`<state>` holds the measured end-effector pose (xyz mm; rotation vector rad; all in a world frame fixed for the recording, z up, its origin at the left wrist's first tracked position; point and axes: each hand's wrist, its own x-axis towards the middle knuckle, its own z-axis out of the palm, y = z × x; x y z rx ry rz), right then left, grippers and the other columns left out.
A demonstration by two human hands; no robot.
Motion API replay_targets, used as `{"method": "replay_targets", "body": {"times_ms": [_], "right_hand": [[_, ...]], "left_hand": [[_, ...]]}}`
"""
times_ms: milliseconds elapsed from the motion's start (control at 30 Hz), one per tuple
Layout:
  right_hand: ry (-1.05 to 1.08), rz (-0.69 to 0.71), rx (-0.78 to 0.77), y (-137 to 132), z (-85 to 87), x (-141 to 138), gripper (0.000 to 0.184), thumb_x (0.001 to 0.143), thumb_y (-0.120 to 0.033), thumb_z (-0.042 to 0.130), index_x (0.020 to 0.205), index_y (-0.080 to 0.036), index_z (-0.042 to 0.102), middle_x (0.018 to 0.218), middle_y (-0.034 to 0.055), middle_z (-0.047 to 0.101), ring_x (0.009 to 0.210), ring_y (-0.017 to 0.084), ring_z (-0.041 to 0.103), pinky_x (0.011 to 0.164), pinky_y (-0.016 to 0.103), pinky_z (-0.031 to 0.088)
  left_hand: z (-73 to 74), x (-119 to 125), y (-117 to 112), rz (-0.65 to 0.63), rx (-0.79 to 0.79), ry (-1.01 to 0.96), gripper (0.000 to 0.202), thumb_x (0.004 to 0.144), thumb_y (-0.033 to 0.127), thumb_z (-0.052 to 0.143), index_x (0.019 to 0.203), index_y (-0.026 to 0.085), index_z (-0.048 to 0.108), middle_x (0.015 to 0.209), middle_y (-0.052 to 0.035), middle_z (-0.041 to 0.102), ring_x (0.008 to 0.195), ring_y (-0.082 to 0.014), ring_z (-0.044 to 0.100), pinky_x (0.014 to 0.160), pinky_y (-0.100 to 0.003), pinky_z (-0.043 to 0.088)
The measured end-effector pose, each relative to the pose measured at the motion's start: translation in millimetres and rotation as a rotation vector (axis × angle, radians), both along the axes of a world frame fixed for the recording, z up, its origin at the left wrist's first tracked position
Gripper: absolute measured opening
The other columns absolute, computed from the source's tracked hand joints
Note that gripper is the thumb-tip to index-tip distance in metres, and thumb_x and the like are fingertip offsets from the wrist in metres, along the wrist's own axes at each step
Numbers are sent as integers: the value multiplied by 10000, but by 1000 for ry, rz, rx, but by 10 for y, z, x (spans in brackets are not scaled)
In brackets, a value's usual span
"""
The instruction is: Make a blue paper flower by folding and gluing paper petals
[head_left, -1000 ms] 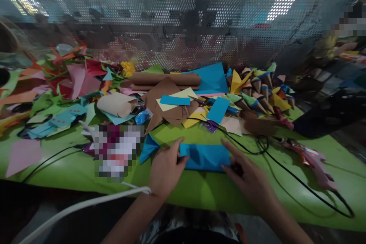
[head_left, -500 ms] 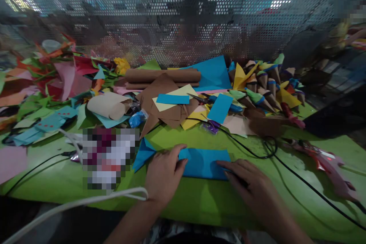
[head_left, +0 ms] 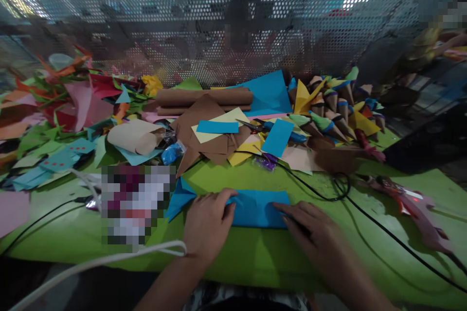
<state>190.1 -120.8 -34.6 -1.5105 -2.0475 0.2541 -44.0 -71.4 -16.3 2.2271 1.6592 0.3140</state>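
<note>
A folded sheet of blue paper (head_left: 255,206) lies flat on the green tabletop in front of me. My left hand (head_left: 209,221) is closed on its left end, thumb and fingers gripping around the edge. At the right end, my right hand (head_left: 310,226) has its index finger on top of the paper and its thumb by the lower edge, the other fingers curled in. A folded blue paper piece (head_left: 180,198) with pointed corners rests just left of my left hand.
A pink glue gun (head_left: 419,211) lies at the right, its black cable (head_left: 386,231) crossing the table. Scissors (head_left: 251,125), brown paper sheets (head_left: 204,126) and paper cones (head_left: 332,102) fill the back. A white cable (head_left: 109,261) runs past my left wrist.
The right index fingertip has slid slightly inward over the blue paper. Otherwise both hands keep their place, and the whole view has shifted a little.
</note>
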Motion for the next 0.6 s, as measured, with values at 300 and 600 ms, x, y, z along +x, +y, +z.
{"method": "replay_targets", "body": {"times_ms": [300,600], "right_hand": [[-205,-84,45,-55,-74,-32,270,964,-297,479,1122,-271,696,794,51,613,741,226,605,649,348,455],[-211,-59,-7,-43,-95,-2,274,954,-248,515,1183,-271,664,828,53,602,791,236,591,684,360,465]], "left_hand": [[-55,45,-103,-106,415,224,252,917,156,539,1088,274,681,1078,-80,655,1000,-272,582,812,-406,490],[-145,43,-282,-411,266,145,436,943,211,495,1378,238,516,1330,-100,591,1164,-279,558,924,-429,526]]}}
